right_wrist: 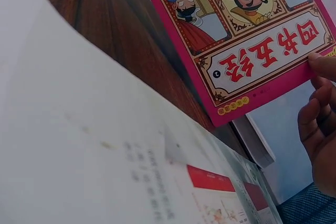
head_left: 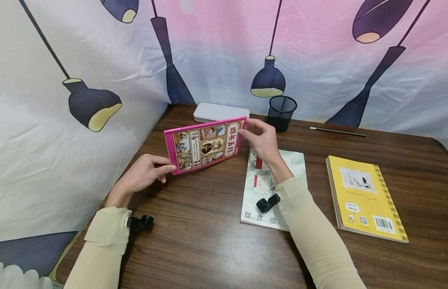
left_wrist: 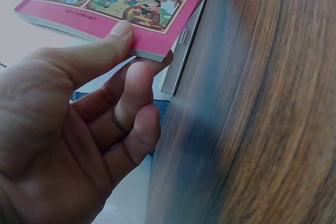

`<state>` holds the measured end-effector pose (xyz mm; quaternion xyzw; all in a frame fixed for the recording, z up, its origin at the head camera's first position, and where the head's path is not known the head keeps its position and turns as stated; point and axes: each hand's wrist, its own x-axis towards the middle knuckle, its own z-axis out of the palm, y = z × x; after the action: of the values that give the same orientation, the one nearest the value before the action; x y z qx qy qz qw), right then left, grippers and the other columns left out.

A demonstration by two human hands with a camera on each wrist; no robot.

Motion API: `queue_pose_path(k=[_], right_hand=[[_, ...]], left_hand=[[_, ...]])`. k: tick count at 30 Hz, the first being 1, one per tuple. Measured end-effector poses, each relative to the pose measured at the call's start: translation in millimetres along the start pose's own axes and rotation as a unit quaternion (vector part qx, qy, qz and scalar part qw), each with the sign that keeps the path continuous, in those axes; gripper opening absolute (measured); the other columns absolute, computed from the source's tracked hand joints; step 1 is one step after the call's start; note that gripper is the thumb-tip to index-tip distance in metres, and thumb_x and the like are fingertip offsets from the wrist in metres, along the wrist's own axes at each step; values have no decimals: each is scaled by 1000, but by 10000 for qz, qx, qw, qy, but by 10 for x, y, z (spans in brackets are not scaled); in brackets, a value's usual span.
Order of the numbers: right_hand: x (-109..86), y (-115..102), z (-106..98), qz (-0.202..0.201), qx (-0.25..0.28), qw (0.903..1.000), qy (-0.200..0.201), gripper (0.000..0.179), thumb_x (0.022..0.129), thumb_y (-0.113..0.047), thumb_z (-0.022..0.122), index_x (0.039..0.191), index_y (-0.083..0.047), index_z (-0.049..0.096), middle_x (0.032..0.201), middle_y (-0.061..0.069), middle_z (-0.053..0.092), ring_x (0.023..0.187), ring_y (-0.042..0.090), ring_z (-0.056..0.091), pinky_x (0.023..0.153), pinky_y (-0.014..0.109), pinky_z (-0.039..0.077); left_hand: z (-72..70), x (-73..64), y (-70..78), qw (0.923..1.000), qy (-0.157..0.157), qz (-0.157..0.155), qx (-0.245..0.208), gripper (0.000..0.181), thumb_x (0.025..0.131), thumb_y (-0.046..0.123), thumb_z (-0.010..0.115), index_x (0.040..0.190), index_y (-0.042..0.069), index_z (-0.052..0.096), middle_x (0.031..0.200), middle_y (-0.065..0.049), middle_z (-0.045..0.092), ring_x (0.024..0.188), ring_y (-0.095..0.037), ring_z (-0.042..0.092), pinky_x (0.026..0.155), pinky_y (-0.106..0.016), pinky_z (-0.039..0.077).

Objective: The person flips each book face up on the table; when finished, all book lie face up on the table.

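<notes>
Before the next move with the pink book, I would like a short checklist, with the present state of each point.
1. Left hand pinches the pink book: ok.
2. Right hand grips its opposite end: ok.
3. Book's lower edge free of the table: cannot tell.
4. Pale green book fully visible from the head: not ok, right arm covers part.
5. Yellow book apart from the pale green one: ok.
</notes>
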<state>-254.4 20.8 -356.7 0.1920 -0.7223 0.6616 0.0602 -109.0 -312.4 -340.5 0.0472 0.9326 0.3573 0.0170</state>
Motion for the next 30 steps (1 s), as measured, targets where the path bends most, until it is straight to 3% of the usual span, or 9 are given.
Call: queue_pose_path(k=[10, 16, 23, 30], right_hand=[[-7, -11, -9, 175, 180, 9996, -127, 40, 95, -11, 79, 134, -4, 71, 102, -3, 67, 68, 11, 53, 55, 20, 45], [-5, 9, -18, 223, 237, 9991, -288, 42, 96, -12, 78, 137, -4, 70, 101, -4, 66, 62, 8, 50, 55, 21, 44], [-11, 31, -35, 241, 192, 9985, -456, 44, 97, -12, 78, 140, -8, 68, 100, -4, 66, 63, 11, 50, 55, 22, 44], [-1, 16, -60, 379, 32, 9973, -635, 48, 97, -13, 77, 144, -10, 66, 98, -2, 63, 65, 12, 52, 57, 23, 46]], left_hand=[[-14, -6, -21, 9989, -63, 25, -453, 24, 103, 22, 71, 113, 2, 79, 63, -3, 67, 65, -14, 66, 66, -25, 43], [-22, -16, -27, 9962, -11, 164, -853, 19, 104, 18, 68, 102, 0, 76, 62, -3, 65, 62, -15, 63, 58, -27, 40], [-5, 4, -57, 9953, -25, 134, -962, 20, 105, 17, 67, 96, 0, 71, 61, -3, 63, 60, -23, 62, 53, -28, 37], [3, 11, -78, 9940, 145, 174, -1073, 21, 106, 17, 65, 95, -1, 67, 59, -3, 60, 58, -21, 60, 52, -29, 36]])
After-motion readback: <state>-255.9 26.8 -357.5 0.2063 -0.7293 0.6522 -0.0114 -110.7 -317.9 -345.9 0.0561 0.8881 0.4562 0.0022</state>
